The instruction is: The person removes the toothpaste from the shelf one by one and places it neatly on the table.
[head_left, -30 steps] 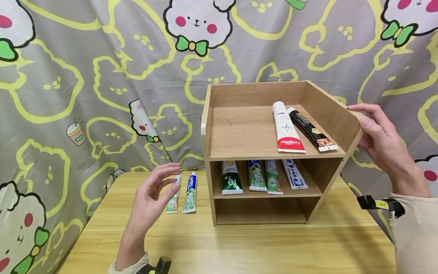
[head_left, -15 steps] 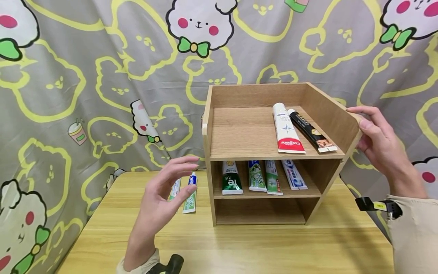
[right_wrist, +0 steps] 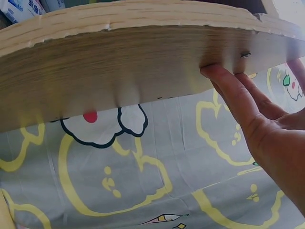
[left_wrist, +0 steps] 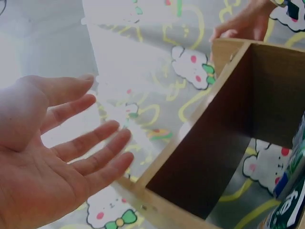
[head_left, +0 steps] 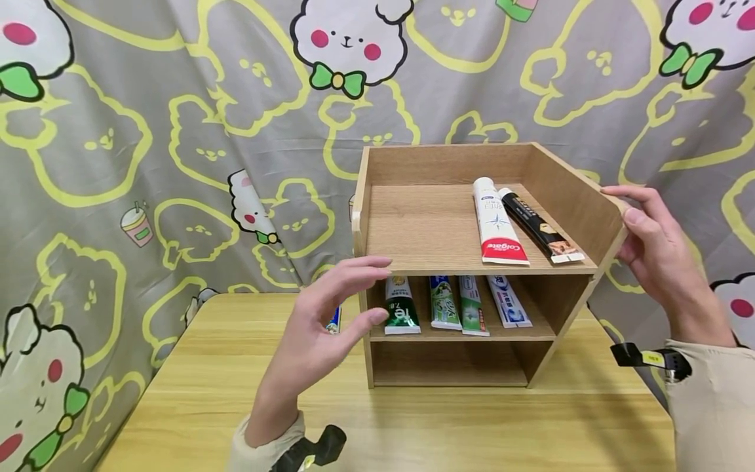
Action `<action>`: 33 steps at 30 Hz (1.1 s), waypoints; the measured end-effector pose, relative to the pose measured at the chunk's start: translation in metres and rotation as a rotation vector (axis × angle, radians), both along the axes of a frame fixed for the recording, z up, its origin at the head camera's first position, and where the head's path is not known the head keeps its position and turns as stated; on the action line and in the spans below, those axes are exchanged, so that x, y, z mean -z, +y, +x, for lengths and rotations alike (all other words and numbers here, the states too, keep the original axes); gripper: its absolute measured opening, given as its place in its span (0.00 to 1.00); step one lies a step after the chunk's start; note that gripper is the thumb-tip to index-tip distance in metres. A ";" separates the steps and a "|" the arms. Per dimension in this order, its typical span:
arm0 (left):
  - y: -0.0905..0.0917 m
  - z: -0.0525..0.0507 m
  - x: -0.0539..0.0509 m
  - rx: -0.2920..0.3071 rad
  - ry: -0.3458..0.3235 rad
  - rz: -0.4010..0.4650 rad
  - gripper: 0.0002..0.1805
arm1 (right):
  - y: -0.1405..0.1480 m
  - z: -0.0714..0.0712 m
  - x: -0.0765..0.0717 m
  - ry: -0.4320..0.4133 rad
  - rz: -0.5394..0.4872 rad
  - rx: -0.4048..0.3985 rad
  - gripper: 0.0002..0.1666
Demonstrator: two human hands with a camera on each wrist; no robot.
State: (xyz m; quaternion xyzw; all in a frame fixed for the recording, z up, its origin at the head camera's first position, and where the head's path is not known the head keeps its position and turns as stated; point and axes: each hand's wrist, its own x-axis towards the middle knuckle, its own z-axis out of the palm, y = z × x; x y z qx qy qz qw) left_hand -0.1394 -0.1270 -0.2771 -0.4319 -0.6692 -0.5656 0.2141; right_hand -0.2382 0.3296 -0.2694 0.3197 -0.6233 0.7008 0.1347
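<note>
Left hand (head_left: 321, 334) is pretty splayed, thumb and fingers apart, just beside the wooden organizer (head_left: 419, 219). Right hand (head_left: 663, 255) has fairly straight fingers touching its side panel (right wrist cam catches the outer face, head cam doesn't). Toothpaste tubes (head_left: 498, 226) lie on the top and middle levels.

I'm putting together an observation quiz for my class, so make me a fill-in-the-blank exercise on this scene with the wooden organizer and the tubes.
On the top shelf, beside the white-and-red tube, lies a second tube that is mostly ____.
The number of tubes visible on the middle shelf is ____.
In the head view, the right grip touches the wooden organizer on its ____ side.

Missing words: black; four; right.
</note>
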 end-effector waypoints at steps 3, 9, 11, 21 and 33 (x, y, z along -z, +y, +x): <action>0.010 0.000 -0.003 -0.024 0.046 -0.041 0.24 | -0.001 0.001 0.000 -0.007 -0.012 0.011 0.26; 0.030 -0.001 -0.011 -0.102 0.118 -0.086 0.20 | -0.002 0.002 0.000 -0.007 0.001 0.045 0.26; 0.037 -0.003 -0.014 -0.116 0.119 -0.086 0.19 | -0.002 0.002 0.000 -0.012 -0.005 0.057 0.26; 0.063 -0.029 -0.019 -0.248 0.059 -0.135 0.18 | -0.003 0.001 0.001 -0.001 0.011 0.038 0.26; 0.088 -0.054 -0.024 -0.275 0.038 -0.204 0.18 | -0.001 -0.002 0.003 0.013 -0.025 -0.021 0.27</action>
